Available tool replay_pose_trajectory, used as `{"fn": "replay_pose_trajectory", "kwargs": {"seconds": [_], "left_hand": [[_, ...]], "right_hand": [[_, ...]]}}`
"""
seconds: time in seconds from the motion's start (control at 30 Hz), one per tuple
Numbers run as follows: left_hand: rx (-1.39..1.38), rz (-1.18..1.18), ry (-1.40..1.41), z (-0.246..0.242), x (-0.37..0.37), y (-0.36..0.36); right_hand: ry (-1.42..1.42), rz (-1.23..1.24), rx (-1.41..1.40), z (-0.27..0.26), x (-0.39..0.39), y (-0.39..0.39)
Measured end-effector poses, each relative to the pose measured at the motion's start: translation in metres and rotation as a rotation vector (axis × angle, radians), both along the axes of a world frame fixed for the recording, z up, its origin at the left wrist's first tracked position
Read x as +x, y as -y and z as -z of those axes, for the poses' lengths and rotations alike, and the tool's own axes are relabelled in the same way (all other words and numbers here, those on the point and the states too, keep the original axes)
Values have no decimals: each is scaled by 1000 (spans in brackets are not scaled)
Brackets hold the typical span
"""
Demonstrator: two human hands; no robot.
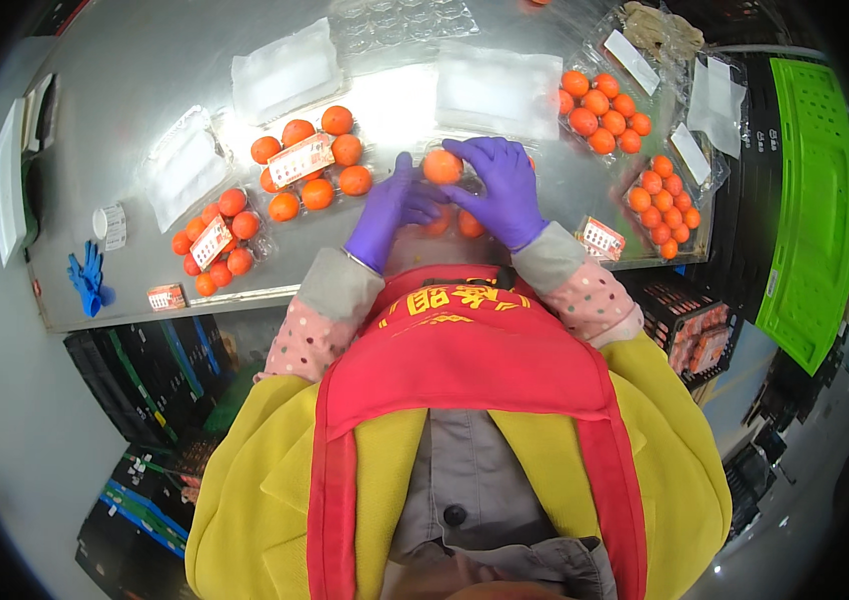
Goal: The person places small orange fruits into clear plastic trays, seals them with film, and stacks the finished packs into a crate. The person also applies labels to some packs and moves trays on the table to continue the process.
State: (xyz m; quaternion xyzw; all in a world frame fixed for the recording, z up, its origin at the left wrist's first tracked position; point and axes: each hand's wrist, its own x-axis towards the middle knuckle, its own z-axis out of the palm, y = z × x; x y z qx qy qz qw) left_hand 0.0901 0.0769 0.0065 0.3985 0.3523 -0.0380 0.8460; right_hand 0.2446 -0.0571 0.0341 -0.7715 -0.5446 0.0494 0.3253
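Observation:
My right hand (501, 189), in a purple glove, grips a round orange citrus fruit (442, 166) between thumb and forefinger. My left hand (392, 210), gloved alike, is just left of that fruit, its thumb raised apart from the fingers; I see nothing gripped in it. Below the hands, a clear plastic tray holds more orange fruit (471, 223), partly hidden by the gloves. To the left lie a larger fruit pack (317, 194) and a smaller one (232, 201), each with a printed card on top.
White-lined clear trays (498, 90) lie along the back of the metal table (124, 112). Fruit packs (614, 122) stand at right. A blue glove (87, 276), a label roll (109, 225) and a card stack (166, 297) lie at left. A green crate (807, 210) stands beyond the right edge.

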Motion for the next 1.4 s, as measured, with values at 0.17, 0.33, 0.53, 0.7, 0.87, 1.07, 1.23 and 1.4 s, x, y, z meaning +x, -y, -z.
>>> {"fn": "replay_pose_trajectory", "kwargs": {"seconds": [0.17,0.33,0.53,0.7,0.87,1.07,1.23,1.4], "left_hand": [[147,91,62,-8,-1,5],[220,-89,196,-15,1,22],[256,-200,263,-16,-4,32],[317,-162,231,-15,-7,31],[304,-169,175,-19,-6,25],[330,-190,120,-25,-5,24],[499,-280,265,-20,-4,30],[616,-296,316,-14,-5,34]], "right_hand": [[-281,-55,66,-2,-5,14],[-1147,119,27,8,-9,20],[-920,102,12,3,-18,16],[-895,111,-24,-6,-21,16],[-782,27,57,-8,-28,16],[-814,2,100,-8,-27,16],[-1064,39,38,-1,-23,18],[-1159,23,71,10,-23,21]]}}
